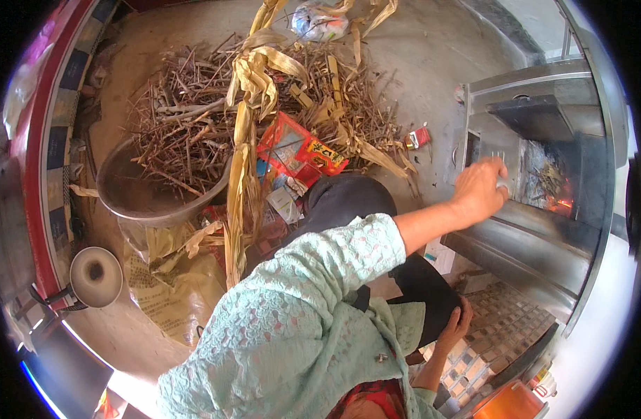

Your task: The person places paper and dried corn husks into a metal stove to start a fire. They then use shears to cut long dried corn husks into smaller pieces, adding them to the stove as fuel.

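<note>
My left hand (pixel 479 192) reaches over the near side of a metal stove (pixel 537 244). Its fingers are curled together; what they hold, if anything, I cannot make out. Just beyond it is the stove's open firebox, where twigs (pixel 549 178) lie in ash and a small orange flame (pixel 562 204) glows. A dark metal flap (pixel 526 115) stands at the firebox's upper edge. My right hand (pixel 456 324) rests on my dark-trousered knee with its fingers stretched out, holding nothing.
A large heap of dry sticks (pixel 194 115) lies across the floor and over a wide metal basin (pixel 146 209). Dry corn stalks (pixel 242 153), red packaging (pixel 299 150) and a yellowish sack (pixel 173 300) are beside me. An orange container (pixel 509 401) stands at the lower right.
</note>
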`<state>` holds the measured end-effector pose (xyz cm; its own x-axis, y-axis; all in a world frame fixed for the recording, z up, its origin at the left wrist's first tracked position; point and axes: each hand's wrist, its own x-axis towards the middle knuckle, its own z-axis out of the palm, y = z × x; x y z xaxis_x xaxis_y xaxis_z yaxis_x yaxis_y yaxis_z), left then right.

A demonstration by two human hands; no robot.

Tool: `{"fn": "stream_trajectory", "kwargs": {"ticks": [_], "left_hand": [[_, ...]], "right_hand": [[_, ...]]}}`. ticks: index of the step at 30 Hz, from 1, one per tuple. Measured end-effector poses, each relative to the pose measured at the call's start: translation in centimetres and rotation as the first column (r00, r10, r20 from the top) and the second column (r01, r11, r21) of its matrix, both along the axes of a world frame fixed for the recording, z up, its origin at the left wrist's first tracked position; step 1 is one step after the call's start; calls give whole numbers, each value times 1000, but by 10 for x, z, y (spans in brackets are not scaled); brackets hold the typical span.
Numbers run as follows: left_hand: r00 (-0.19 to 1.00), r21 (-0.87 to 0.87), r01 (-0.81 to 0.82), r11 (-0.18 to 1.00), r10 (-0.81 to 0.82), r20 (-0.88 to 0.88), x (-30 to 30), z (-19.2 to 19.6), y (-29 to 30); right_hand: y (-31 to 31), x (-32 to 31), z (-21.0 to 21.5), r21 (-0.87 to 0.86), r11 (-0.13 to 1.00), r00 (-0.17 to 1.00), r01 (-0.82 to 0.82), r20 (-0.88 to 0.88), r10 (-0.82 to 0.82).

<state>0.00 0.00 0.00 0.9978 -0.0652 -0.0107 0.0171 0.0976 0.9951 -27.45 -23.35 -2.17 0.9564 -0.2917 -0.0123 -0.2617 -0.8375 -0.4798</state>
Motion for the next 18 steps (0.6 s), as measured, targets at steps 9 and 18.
{"fn": "stream_trajectory", "kwargs": {"ticks": [9,18], "left_hand": [[988,217,71,974,-98,117,30,-15,101],[968,976,181,118,-198,-156,-13,-289,208]], "right_hand": [[18,-9,2,99,993,981,67,176,-84],[14,-13,3,92,990,976,108,178,-123]]}}
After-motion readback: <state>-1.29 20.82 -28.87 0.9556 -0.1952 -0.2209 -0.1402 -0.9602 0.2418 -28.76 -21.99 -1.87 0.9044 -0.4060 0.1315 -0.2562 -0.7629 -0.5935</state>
